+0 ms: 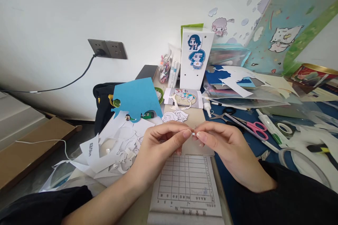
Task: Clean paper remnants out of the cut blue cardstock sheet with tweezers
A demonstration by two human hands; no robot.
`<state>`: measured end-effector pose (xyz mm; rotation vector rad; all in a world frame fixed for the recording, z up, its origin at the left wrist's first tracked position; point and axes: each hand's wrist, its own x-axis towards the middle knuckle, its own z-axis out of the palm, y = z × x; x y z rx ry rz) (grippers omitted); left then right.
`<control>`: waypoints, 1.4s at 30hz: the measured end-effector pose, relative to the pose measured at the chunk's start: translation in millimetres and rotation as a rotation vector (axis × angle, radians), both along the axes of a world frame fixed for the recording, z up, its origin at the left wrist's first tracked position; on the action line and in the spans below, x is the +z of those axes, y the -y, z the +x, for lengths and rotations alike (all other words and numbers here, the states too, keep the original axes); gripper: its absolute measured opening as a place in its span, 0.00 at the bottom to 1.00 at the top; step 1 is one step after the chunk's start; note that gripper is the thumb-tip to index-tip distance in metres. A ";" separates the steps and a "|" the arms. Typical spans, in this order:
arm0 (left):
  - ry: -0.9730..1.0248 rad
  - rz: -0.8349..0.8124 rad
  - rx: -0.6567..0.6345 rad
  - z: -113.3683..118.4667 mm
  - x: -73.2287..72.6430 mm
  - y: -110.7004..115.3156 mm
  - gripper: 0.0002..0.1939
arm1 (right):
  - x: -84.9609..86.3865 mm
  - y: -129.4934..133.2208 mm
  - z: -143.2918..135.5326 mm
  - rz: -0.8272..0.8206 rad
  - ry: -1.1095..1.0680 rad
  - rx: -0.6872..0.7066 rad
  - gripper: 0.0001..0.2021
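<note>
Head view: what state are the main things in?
Left hand, pinching at the small white piece.
Right hand, pinching at it too.
Printed form, lying flat, its print upside down.
Blue sheet, cut unevenly along its lower edge.
Paper scraps, loosely heaped.
Black plug, in the wall socket.
Pink-handled scissors, lying down; blades' opening unclear.

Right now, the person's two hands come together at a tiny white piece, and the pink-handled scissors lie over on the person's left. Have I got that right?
Not quite: the pink-handled scissors lie on the person's right, as the head view shows. The left hand and right hand do come together at a tiny white piece.
</note>
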<state>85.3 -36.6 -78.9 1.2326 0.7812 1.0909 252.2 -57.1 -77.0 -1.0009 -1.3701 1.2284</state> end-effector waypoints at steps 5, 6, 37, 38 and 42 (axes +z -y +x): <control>0.035 -0.014 -0.014 0.0 -0.2 1.3 0.03 | 2.7 1.6 -1.2 0.039 0.059 -0.017 0.04; 0.042 -0.015 -0.017 -0.1 -0.3 1.9 0.03 | 3.3 2.1 -1.6 0.046 0.069 -0.016 0.05; 0.046 0.052 -0.151 -5.4 8.5 -3.0 0.08 | 6.1 2.7 5.4 -0.139 -0.023 0.157 0.08; 0.049 0.056 -0.155 -5.3 8.3 -3.3 0.08 | 6.1 2.6 5.4 -0.138 -0.022 0.155 0.08; 0.050 0.057 -0.162 -5.0 7.7 -3.7 0.08 | 5.0 2.4 5.7 -0.137 -0.030 0.162 0.07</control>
